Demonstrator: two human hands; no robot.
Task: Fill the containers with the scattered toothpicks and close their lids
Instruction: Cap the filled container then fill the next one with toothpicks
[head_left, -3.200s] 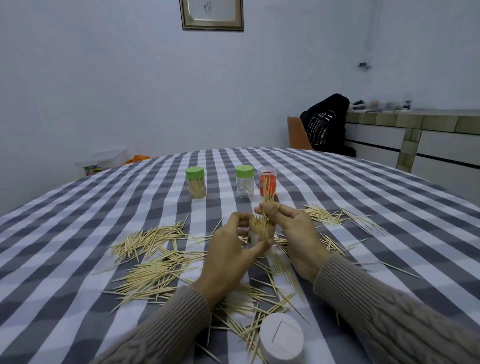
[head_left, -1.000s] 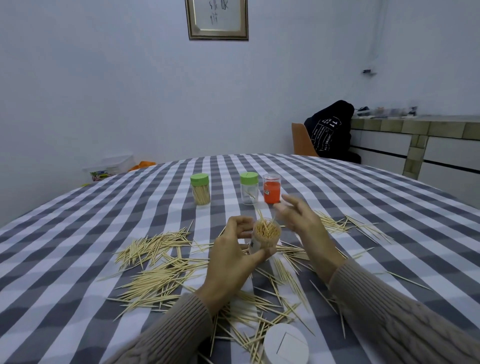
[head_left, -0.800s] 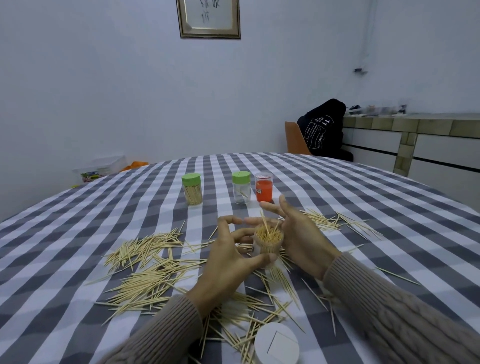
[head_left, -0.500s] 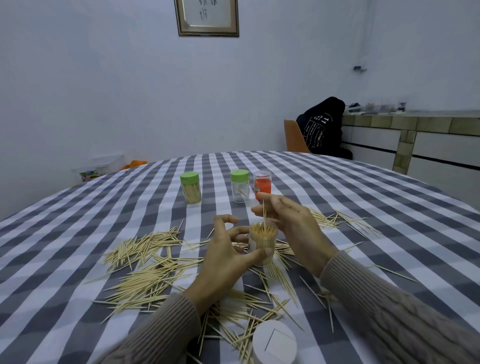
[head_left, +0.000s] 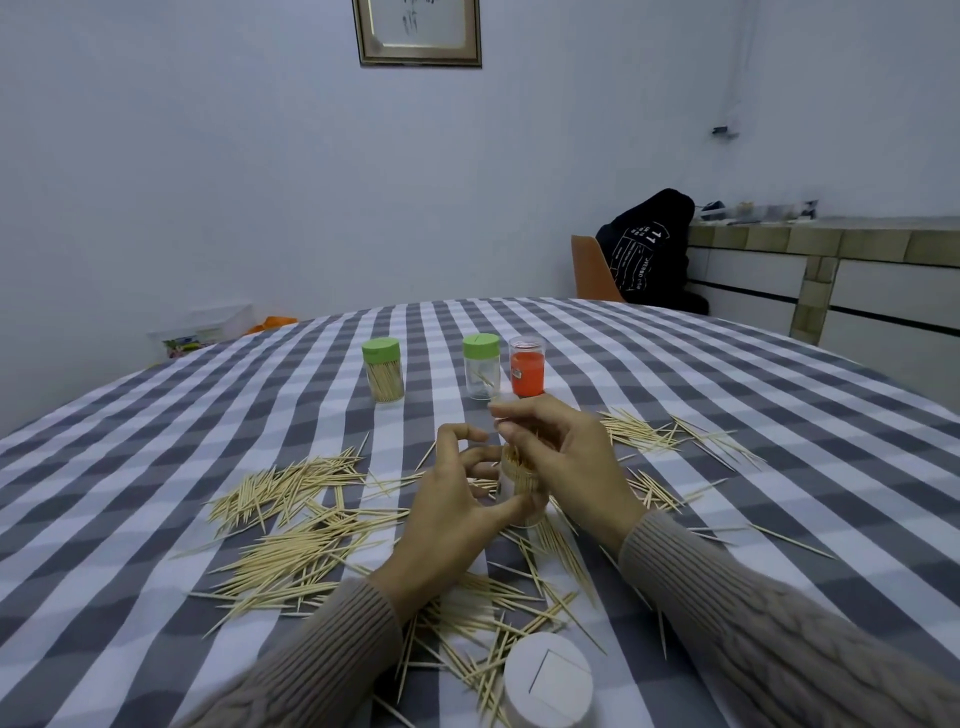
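A small clear container (head_left: 524, 486) packed with toothpicks stands on the checked tablecloth (head_left: 156, 447). My left hand (head_left: 452, 514) grips its lower side with thumb and fingers. My right hand (head_left: 566, 462) hovers over its mouth, fingertips pinched together on toothpicks above the rim. Loose toothpicks (head_left: 291, 525) lie scattered left, front and right (head_left: 649, 434) of the container. A white lid (head_left: 548, 686) rests at the near edge. Farther back stand a green-lidded jar full of toothpicks (head_left: 383, 370), a nearly empty green-lidded jar (head_left: 481, 366) and a clear jar with an orange inside (head_left: 527, 366).
An orange chair (head_left: 592, 270) draped with a black garment (head_left: 649, 249) stands behind the table at right. A tiled counter (head_left: 831, 244) runs along the right wall. A clear plastic box (head_left: 202, 330) sits beyond the table's left edge.
My right hand opened and lifted off the container, then came back down over its mouth with fingers pinched. My left hand kept holding the container throughout.
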